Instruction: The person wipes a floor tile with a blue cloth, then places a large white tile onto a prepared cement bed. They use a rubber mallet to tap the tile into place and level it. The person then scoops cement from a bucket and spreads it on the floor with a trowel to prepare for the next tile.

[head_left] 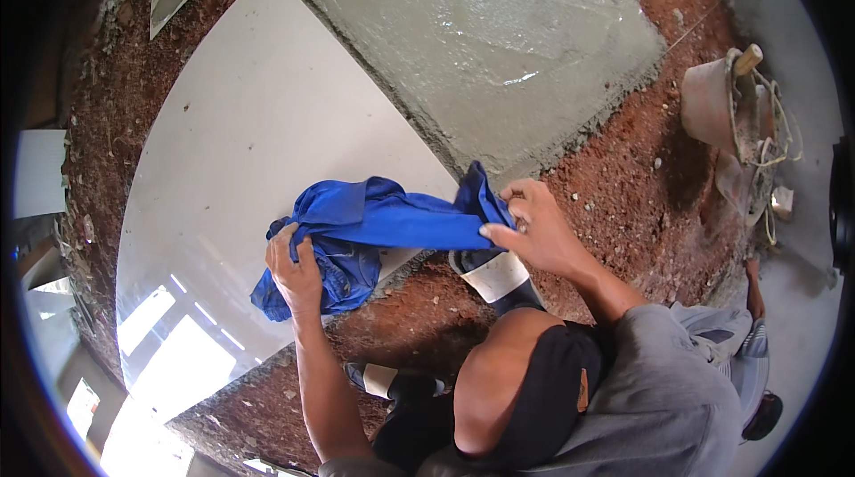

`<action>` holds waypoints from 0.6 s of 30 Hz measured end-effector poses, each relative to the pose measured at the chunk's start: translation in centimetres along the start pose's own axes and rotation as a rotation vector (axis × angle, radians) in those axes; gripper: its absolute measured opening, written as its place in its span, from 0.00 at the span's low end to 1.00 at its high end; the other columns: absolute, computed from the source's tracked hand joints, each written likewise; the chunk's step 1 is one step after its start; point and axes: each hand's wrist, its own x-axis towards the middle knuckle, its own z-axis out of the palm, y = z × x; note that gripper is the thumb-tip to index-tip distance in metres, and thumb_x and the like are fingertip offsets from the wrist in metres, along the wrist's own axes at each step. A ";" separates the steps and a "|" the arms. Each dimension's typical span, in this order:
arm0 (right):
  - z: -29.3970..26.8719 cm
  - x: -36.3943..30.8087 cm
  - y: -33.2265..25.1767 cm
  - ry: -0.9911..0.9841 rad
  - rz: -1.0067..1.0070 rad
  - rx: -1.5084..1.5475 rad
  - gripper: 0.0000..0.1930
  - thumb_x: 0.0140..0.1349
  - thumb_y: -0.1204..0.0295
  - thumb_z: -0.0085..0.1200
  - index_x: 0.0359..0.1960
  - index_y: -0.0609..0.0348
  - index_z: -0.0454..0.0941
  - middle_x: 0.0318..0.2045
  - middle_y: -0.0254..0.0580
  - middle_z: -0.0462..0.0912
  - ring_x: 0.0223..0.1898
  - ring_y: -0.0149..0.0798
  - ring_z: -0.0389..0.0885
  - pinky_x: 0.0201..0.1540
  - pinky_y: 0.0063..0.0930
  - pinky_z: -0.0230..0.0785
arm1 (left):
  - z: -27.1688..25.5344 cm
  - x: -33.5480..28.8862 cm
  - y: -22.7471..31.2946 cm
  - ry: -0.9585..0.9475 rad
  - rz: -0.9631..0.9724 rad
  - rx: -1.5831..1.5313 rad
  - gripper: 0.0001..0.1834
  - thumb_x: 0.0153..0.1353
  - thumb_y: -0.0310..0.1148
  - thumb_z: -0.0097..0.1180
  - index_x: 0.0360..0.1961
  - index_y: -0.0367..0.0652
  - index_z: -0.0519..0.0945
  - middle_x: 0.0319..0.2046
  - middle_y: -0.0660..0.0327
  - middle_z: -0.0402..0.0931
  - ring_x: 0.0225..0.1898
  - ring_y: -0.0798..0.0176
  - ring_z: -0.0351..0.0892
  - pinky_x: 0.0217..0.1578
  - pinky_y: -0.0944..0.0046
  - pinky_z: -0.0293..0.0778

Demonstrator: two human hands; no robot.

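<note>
Blue cloth (383,220) stretched between hands across near edge of white tile (267,103); bunched end over tile, contact uncertain. Left hand (296,272), above tile: fingers bent, nearly closed on bunched folds. Right hand (534,226), beyond tile's right corner: thumb and fingertips closed on cloth's other end. Likely hazards: light fingertip hold slipping, dropping cloth onto wet mortar (481,58) or red soil (614,201) beside tile; grit caught in fabric scratching tile if dragged.
</note>
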 end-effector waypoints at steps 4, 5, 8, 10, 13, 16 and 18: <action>-0.9 -0.6 -2.3 0.009 -0.403 0.275 0.17 0.47 0.66 0.66 0.18 0.60 0.69 0.54 0.53 0.69 0.64 0.57 0.59 0.62 0.54 0.51 | 1.0 0.9 0.4 -0.066 -0.004 0.108 0.11 0.56 0.31 0.59 0.38 0.39 0.80 0.52 0.50 0.75 0.54 0.47 0.71 0.58 0.48 0.60; -1.1 -0.3 -2.8 0.025 -0.509 0.279 0.15 0.48 0.70 0.64 0.18 0.58 0.67 0.56 0.53 0.70 0.67 0.57 0.56 0.65 0.56 0.45 | 1.7 0.9 0.6 -0.087 0.020 0.147 0.11 0.55 0.32 0.59 0.37 0.39 0.80 0.54 0.49 0.73 0.56 0.47 0.70 0.59 0.46 0.59; -0.7 2.8 -4.1 -0.037 -0.646 0.512 0.12 0.50 0.75 0.60 0.19 0.58 0.67 0.49 0.52 0.78 0.63 0.56 0.65 0.66 0.55 0.45 | 3.5 0.8 0.9 -0.131 0.056 0.145 0.10 0.52 0.34 0.60 0.31 0.38 0.80 0.59 0.47 0.68 0.61 0.43 0.65 0.62 0.38 0.51; 0.9 4.4 -5.3 -0.083 -0.387 0.812 0.07 0.56 0.77 0.57 0.23 0.60 0.71 0.32 0.44 0.84 0.41 0.35 0.80 0.57 0.39 0.63 | 4.3 0.6 0.8 -0.136 0.058 0.143 0.10 0.53 0.33 0.59 0.31 0.37 0.79 0.58 0.47 0.69 0.59 0.44 0.67 0.62 0.39 0.52; 4.6 9.8 -6.4 0.081 -0.055 0.620 0.09 0.59 0.69 0.58 0.31 0.63 0.77 0.29 0.45 0.82 0.35 0.37 0.79 0.44 0.34 0.70 | 5.0 0.6 0.5 -0.038 -0.043 0.075 0.09 0.54 0.31 0.58 0.33 0.35 0.79 0.56 0.48 0.71 0.58 0.45 0.69 0.62 0.39 0.53; 9.0 17.9 -7.2 0.372 -0.153 0.256 0.13 0.60 0.65 0.56 0.37 0.64 0.77 0.33 0.55 0.80 0.37 0.52 0.80 0.42 0.40 0.70 | 5.7 1.8 0.0 0.067 -0.188 -0.011 0.09 0.55 0.30 0.57 0.34 0.35 0.79 0.55 0.49 0.73 0.56 0.46 0.71 0.61 0.40 0.54; 11.1 23.3 -7.9 0.418 -0.184 0.061 0.13 0.60 0.66 0.54 0.40 0.64 0.76 0.36 0.61 0.78 0.40 0.59 0.77 0.43 0.45 0.69 | 5.9 3.7 -0.2 0.126 -0.219 0.024 0.11 0.58 0.32 0.55 0.37 0.35 0.79 0.57 0.49 0.71 0.58 0.46 0.68 0.62 0.39 0.51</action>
